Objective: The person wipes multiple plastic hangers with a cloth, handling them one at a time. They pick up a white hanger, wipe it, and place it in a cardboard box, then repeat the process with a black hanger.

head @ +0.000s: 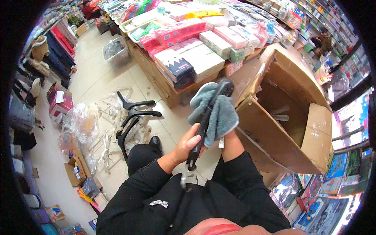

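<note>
My left hand [188, 144] grips one arm of a black plastic clothes hanger [202, 126], with its metal hook hanging down towards my lap. A grey-blue plush cloth [224, 117] with a pale edge and a small white tag is wrapped about the hanger's far part. My right hand [231, 143] is on the far side of the cloth and holds it; its fingers are mostly hidden. On the tiled floor to my left lie several black hangers [141, 113] among white hangers [105, 149].
A large open cardboard box [264, 138] stands to my right, with a few pale pieces inside. Ahead is a display table [152, 79] stacked with tissue packs [202, 60]. A clear plastic bin [114, 53], crumpled plastic bags [82, 120] and a small carton [75, 171] sit on the floor.
</note>
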{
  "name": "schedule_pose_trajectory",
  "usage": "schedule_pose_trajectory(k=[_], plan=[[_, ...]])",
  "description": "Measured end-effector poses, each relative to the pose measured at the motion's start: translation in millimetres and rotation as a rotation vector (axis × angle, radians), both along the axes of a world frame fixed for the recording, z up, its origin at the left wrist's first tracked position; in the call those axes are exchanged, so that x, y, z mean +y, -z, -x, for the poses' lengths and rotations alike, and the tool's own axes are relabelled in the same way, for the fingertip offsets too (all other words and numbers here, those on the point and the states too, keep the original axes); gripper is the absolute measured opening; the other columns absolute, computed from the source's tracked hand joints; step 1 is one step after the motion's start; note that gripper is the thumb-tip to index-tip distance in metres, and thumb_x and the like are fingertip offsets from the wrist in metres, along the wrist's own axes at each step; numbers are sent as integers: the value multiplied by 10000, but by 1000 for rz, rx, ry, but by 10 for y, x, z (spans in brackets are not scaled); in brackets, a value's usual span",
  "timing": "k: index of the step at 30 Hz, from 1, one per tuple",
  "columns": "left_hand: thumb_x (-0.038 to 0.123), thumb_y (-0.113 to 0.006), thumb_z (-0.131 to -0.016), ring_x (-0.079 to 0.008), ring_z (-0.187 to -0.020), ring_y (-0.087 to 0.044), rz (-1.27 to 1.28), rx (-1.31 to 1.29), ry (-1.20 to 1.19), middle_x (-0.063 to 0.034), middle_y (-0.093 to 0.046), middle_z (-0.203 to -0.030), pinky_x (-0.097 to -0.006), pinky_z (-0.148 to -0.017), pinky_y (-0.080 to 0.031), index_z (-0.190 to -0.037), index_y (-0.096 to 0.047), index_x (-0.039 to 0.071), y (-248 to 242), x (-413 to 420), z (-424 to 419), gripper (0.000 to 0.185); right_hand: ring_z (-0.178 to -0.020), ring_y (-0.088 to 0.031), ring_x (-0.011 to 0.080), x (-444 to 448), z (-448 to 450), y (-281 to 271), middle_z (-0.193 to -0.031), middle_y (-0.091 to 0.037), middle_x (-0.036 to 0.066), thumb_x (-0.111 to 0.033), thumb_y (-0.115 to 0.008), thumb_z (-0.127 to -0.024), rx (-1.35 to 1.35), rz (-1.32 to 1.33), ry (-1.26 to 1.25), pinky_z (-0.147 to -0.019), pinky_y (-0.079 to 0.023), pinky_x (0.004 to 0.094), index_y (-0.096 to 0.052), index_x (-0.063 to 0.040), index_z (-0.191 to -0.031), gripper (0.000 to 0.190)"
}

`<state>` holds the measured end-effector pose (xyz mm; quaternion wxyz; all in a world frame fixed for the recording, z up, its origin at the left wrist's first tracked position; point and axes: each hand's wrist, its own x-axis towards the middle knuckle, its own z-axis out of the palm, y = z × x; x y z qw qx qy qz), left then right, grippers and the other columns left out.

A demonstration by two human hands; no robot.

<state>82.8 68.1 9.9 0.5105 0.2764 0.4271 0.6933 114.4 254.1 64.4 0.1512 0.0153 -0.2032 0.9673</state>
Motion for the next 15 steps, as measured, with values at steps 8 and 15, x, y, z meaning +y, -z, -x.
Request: schedule_pose_trajectory(k=[8,15], plan=[[484,-407,-980,-182,-495,-489,-323,-754,482,-91,-490,-671,-301,-491,-411,-1185,-417,83,-39,7,229,450,-811,-645,275,-64,-79,54,-1017,-650,171,-250,-707,-849,-21,-225,183,-700,-550,400,-527,-24,-1167,429],[461,-393,-988,-194,-476,-494,-350,-796,304,-96,-488,-656,-305,-467,-416,-1120,-465,28,-35,-46,333,459,-873,-620,227,-187,11,757,-982,-669,98,-78,-747,-784,-257,-915,263,-790,-505,343,-623,-22,-1063,310]])
